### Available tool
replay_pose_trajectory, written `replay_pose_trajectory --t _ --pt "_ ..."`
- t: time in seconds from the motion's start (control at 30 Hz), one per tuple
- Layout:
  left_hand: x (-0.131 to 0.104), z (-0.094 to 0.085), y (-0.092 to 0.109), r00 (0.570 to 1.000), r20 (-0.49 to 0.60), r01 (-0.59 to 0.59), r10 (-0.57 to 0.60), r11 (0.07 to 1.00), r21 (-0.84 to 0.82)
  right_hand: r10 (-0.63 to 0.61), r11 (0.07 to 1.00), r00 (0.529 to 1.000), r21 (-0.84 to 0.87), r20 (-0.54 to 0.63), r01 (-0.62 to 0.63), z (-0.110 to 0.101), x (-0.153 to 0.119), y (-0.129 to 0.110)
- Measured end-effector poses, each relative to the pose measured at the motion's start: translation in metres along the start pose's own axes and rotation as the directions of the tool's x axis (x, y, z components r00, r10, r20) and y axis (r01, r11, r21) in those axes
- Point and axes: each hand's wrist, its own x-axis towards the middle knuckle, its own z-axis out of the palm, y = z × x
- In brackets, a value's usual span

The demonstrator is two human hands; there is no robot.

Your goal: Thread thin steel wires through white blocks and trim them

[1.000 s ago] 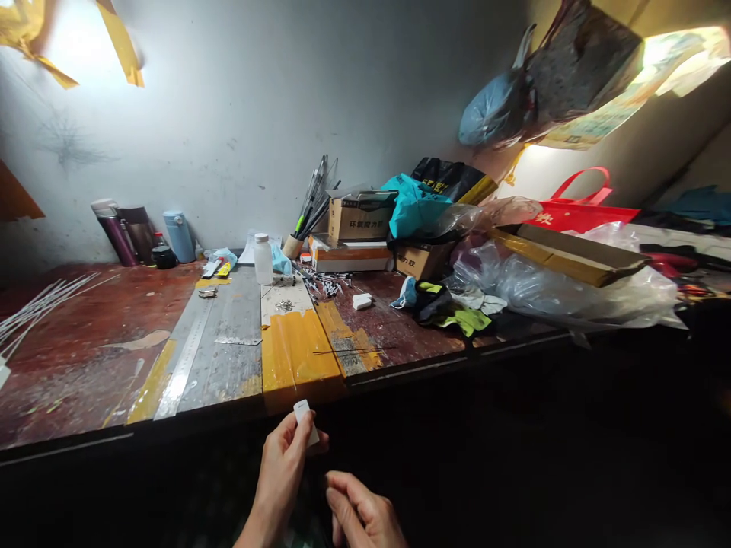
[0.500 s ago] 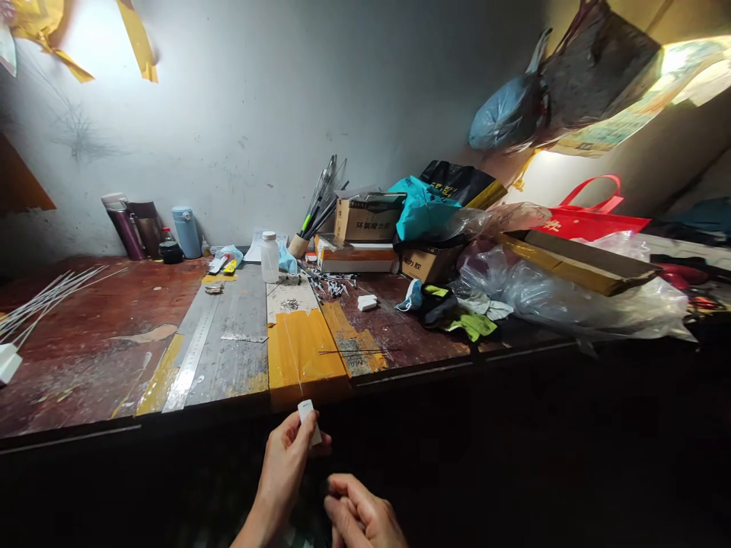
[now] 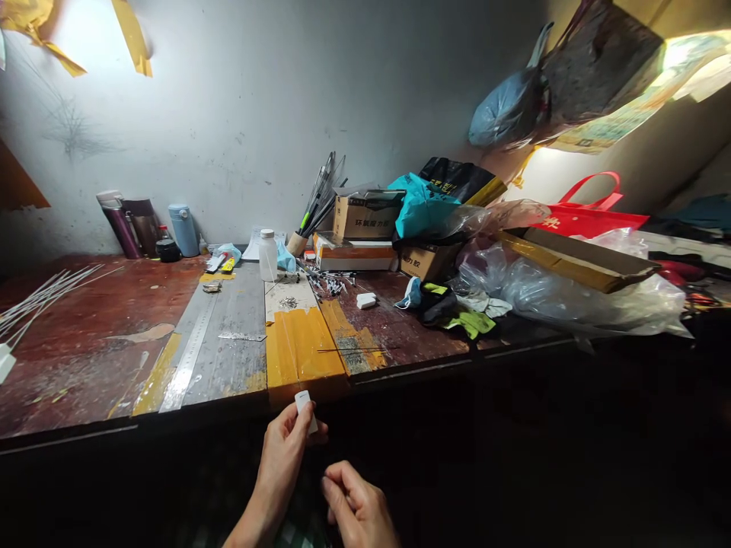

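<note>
By the front edge of the bench (image 3: 103, 350), a white piece (image 3: 302, 398) is pinched in the left hand (image 3: 282, 450), the right hand's (image 3: 361, 505) grip unclear.

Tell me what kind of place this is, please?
It looks like a little workshop, maybe at home. A long ruler and small loose parts lie on the worn workbench, and the left hand holds a small white piece.
</note>
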Motion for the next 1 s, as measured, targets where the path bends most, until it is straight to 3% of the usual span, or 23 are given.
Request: replay_pose_trajectory --t 0.23,0.53,0.7,0.87,1.0 --pt "-0.001 0.000 -0.006 1.000 0.001 0.021 -0.021 1.000 0.012 0.072 0.975 0.993 0.204 0.095 -0.090 0.005 0.008 -0.009" --pt "-0.001 -0.002 -0.007 1.000 0.017 0.004 -0.004 1.000 0.028 0.052 0.996 0.999 0.076 -0.004 -0.051 0.001 0.009 -0.017" --pt "-0.001 -0.002 -0.007 1.000 0.010 0.025 -0.025 0.999 0.033 0.117 0.977 0.978 0.159 0.170 -0.144 -0.003 0.012 -0.022" --pt "-0.005 -0.003 -0.006 1.000 0.023 0.009 -0.012 0.993 0.117 -0.056 0.998 0.998 0.020 0.029 0.056 -0.004 0.011 -0.019" --pt "-0.013 -0.003 0.002 0.999 0.024 -0.045 0.041 0.988 0.149 -0.090 0.990 0.994 -0.100 0.060 0.095 -0.008 0.000 -0.011"
